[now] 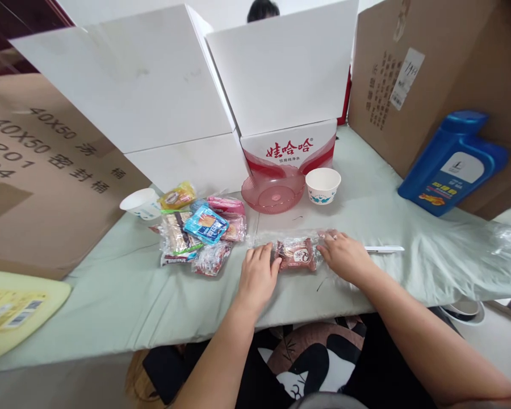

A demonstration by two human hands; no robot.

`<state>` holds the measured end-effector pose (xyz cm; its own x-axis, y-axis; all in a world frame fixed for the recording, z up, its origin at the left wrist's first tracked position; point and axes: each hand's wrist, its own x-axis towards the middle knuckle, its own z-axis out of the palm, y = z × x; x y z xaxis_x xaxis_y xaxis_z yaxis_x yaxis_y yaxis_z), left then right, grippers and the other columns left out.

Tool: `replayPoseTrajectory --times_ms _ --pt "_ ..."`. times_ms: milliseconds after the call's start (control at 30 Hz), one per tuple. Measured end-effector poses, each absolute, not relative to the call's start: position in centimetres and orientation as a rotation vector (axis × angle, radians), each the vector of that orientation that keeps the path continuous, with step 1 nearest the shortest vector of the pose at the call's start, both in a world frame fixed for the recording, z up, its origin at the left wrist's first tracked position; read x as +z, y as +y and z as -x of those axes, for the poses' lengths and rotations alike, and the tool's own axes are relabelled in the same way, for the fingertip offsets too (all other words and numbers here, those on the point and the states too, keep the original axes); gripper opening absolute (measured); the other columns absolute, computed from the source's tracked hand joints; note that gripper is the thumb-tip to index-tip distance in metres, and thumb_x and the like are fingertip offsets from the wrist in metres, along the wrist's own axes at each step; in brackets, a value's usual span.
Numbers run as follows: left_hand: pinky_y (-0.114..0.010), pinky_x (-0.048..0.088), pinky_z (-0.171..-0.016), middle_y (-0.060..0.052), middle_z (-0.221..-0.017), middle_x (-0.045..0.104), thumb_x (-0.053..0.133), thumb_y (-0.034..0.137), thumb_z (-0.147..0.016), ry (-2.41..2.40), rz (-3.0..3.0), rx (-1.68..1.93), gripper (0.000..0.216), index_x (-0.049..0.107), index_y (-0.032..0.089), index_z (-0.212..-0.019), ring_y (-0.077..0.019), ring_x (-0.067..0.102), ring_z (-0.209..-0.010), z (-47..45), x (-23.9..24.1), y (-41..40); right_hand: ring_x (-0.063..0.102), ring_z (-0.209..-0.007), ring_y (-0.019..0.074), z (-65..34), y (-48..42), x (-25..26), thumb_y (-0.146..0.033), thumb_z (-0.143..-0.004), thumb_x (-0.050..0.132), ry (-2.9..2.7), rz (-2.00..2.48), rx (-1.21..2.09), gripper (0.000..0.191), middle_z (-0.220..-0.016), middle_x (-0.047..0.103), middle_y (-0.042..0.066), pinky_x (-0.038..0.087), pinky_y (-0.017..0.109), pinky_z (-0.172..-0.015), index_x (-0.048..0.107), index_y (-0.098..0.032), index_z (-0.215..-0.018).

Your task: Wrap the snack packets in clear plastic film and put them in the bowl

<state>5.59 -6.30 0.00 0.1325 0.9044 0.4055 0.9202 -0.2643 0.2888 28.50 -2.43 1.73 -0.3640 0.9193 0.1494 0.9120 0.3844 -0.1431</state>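
Note:
A brown wrapped snack packet [296, 254] with white lettering lies on a piece of clear plastic film [289, 234] at the front middle of the table. At the packet's left end rests my left hand [256, 275], its fingers stretched out over the film and its thumb close to the wrapper. My right hand [344, 257] lies palm down on the film's right side, fingers extended, a little apart from the packet. Both hands look open. What lies under the palms is hidden.
Several packaged snacks [208, 224] are piled left, beside a tipped paper cup [141, 203]. Behind stand a pink plastic bowl [275, 196] and paper cup [322, 187]. A white knife-like tool [385, 249] lies right. Boxes [281, 74] and a blue bottle [455, 165] edge the table.

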Motion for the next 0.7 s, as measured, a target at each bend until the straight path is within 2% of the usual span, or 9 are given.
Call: replayPoseTrajectory --times_ms 100,233,333,400,433,500,567,633,700 --pt "-0.046 0.047 -0.086 -0.010 -0.093 0.067 0.055 0.023 -0.087 -1.895 2.243 -0.803 0.021 0.066 0.018 -0.104 -0.0279 0.058 -0.092 -5.5 0.3 -6.4 0.060 -0.099 0.0294 -28.7 -2.4 2.0 -0.034 -0.096 0.045 -2.349 1.582 0.069 0.037 -0.109 0.067 0.016 0.049 0.042 -0.083 0.062 -0.014 -0.122" --pt "-0.055 0.032 -0.103 -0.005 -0.088 0.067 0.055 0.014 -0.083 -1.774 2.280 -0.921 0.017 0.069 0.024 -0.083 -0.0255 0.060 -0.096 -5.1 2.9 -8.3 0.058 -0.099 0.0273 -29.1 -2.7 2.9 -0.029 -0.095 0.047 -2.166 1.214 0.135 0.026 -0.101 0.069 0.012 0.048 0.042 -0.087 0.067 -0.018 -0.106" --pt "-0.057 0.014 -0.114 0.000 -0.089 0.069 0.060 0.016 -0.082 -1.516 2.945 -0.640 0.018 0.071 0.030 -0.084 -0.0245 0.059 -0.109 -4.8 5.3 -10.2 0.059 -0.097 0.0240 -29.5 -3.0 3.7 -0.028 -0.096 0.046 -1.998 1.021 0.226 0.022 -0.098 0.069 0.010 0.049 0.040 -0.086 0.066 -0.020 -0.102" --pt "-0.057 0.011 -0.116 0.001 -0.087 0.071 0.068 0.026 -0.080 -1.331 3.361 -0.395 0.013 0.072 0.033 -0.090 -0.0251 0.061 -0.108 -4.8 6.3 -11.2 0.060 -0.100 0.0231 -29.4 -3.4 4.0 -0.026 -0.096 0.046 -1.993 0.891 0.295 0.021 -0.099 0.068 0.009 0.050 0.041 -0.088 0.065 -0.021 -0.104" --pt "-0.057 0.013 -0.116 0.001 -0.085 0.072 0.069 0.030 -0.080 -1.292 3.477 -0.334 0.013 0.072 0.033 -0.092 -0.0246 0.063 -0.104 -4.9 6.4 -11.4 0.060 -0.102 0.0227 -29.2 -3.6 4.1 -0.025 -0.096 0.045 -2.031 0.818 0.341 0.022 -0.101 0.068 0.009 0.050 0.041 -0.089 0.064 -0.021 -0.107" --pt "-0.051 0.029 -0.111 0.000 -0.083 0.073 0.065 0.033 -0.084 -1.335 3.533 -0.377 0.015 0.072 0.031 -0.097 -0.0219 0.067 -0.090 -5.2 6.3 -11.5 0.060 -0.107 0.0216 -28.5 -4.2 4.1 -0.023 -0.096 0.044 -2.155 0.683 0.433 0.024 -0.109 0.067 0.009 0.050 0.041 -0.092 0.062 -0.023 -0.113" --pt "-0.041 0.045 -0.097 -0.002 -0.084 0.072 0.055 0.029 -0.090 -1.410 3.478 -0.511 0.018 0.071 0.027 -0.098 -0.0194 0.067 -0.082 -5.5 5.6 -11.2 0.060 -0.111 0.0210 -27.4 -4.6 3.8 -0.024 -0.098 0.041 -2.281 0.654 0.466 0.028 -0.119 0.065 0.010 0.051 0.038 -0.091 0.060 -0.023 -0.118" --pt "-0.033 0.051 -0.084 -0.004 -0.090 0.071 0.048 0.024 -0.091 -1.466 3.408 -0.642 0.022 0.069 0.024 -0.099 -0.0186 0.066 -0.084 -5.6 4.8 -10.8 0.063 -0.107 0.0212 -26.5 -4.8 3.4 -0.027 -0.099 0.039 -2.360 0.839 0.428 0.031 -0.124 0.063 0.011 0.053 0.035 -0.085 0.059 -0.023 -0.122" --pt "-0.030 0.051 -0.082 -0.005 -0.101 0.068 0.045 0.019 -0.091 -1.527 3.323 -0.754 0.025 0.066 0.024 -0.103 -0.0184 0.065 -0.092 -5.6 4.1 -10.6 0.068 -0.091 0.0217 -25.9 -4.7 3.2 -0.031 -0.098 0.040 -2.396 1.209 0.354 0.032 -0.113 0.068 0.012 0.053 0.032 -0.074 0.059 -0.021 -0.123"
